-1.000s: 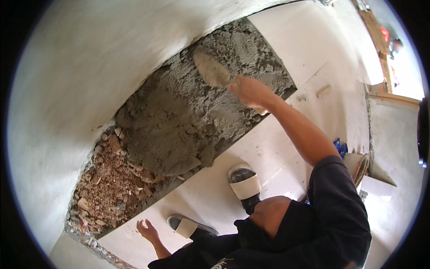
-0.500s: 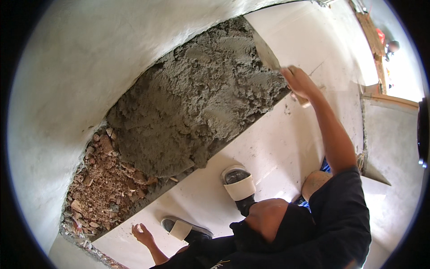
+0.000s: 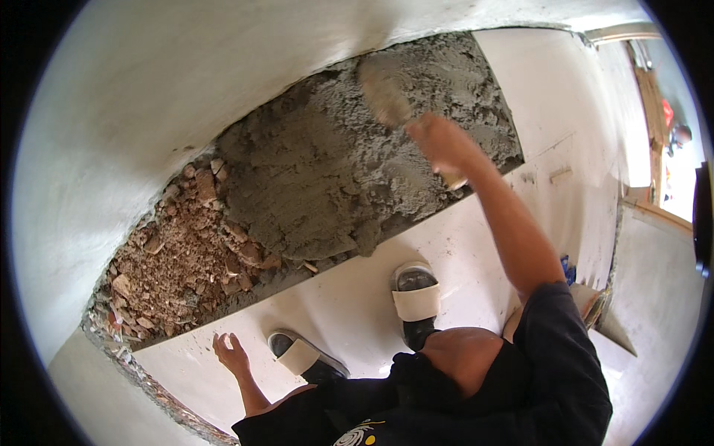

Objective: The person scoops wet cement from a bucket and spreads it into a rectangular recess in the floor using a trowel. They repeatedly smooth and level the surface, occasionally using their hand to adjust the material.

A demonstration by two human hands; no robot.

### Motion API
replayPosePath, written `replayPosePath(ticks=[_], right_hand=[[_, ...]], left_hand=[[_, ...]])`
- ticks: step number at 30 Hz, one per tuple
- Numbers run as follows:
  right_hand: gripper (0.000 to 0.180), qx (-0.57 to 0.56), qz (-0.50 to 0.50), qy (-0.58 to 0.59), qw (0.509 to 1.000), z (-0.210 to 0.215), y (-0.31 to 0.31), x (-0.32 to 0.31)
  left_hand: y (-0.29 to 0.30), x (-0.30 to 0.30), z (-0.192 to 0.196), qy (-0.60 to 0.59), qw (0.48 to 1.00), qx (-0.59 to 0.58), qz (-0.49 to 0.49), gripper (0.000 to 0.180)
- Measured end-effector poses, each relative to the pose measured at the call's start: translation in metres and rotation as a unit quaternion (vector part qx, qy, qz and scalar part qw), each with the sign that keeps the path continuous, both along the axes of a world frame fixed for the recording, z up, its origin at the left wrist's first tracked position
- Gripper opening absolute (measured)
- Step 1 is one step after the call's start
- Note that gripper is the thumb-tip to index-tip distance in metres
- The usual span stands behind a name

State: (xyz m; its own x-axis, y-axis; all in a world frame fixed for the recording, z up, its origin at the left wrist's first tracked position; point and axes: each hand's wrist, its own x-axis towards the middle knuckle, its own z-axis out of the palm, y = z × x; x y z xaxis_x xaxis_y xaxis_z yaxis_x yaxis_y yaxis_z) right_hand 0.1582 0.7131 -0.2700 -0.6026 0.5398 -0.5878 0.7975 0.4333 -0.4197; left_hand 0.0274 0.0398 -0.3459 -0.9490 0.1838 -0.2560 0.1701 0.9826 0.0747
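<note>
My right hand [image 3: 440,145] is closed round the wooden handle of a trowel [image 3: 384,95]. The trowel's blade, smeared by motion, is over the upper part of a bed of wet grey mortar [image 3: 320,156]; whether it touches the mortar I cannot tell. The handle's end shows below my fist. My left hand [image 3: 232,352] hangs low at the left with its fingers apart and nothing in it, nearest to the pale floor tiles [image 3: 349,297] and my left sandal [image 3: 301,355].
Broken brick rubble [image 3: 175,256] fills the strip left of the mortar. A pale wall [image 3: 141,89] runs along the far side. At the upper right a laid tile [image 3: 532,74] borders the mortar. My right sandal [image 3: 415,293] stands near the tile edge. A doorway [image 3: 673,156] opens at the right.
My right hand has swung the trowel leftward, from the laid tile's edge to over the mortar. The view has shifted, and my left hand still hangs with nothing in it.
</note>
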Motion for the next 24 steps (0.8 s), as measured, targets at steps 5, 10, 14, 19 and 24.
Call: replayPosePath(ticks=[5, 10, 14, 19, 24], right_hand=[[0.045, 0.039, 0.056, -0.074, 0.995, 0.017, -0.065, -0.011], [0.038, 0.157, -0.014, -0.146, 0.977, 0.035, -0.034, 0.007], [0.038, 0.195, 0.003, -0.195, 0.961, 0.029, -0.01, -0.014], [0.038, 0.22, 0.01, -0.268, 0.938, -0.005, -0.089, -0.093], [0.031, 0.217, 0.056, -0.183, 0.957, -0.022, -0.225, -0.135]], left_hand=[[-0.013, -0.017, -0.011, 0.021, 0.996, 0.082, 0.041, 0.04], [-0.062, -0.045, -0.037, 0.152, 0.985, 0.008, 0.076, 0.054], [-0.089, -0.075, -0.07, 0.159, 0.942, -0.024, 0.293, 0.07], [-0.093, -0.078, -0.101, 0.16, 0.925, -0.056, 0.34, 0.089], [-0.091, -0.072, -0.097, 0.159, 0.937, -0.067, 0.304, 0.085]])
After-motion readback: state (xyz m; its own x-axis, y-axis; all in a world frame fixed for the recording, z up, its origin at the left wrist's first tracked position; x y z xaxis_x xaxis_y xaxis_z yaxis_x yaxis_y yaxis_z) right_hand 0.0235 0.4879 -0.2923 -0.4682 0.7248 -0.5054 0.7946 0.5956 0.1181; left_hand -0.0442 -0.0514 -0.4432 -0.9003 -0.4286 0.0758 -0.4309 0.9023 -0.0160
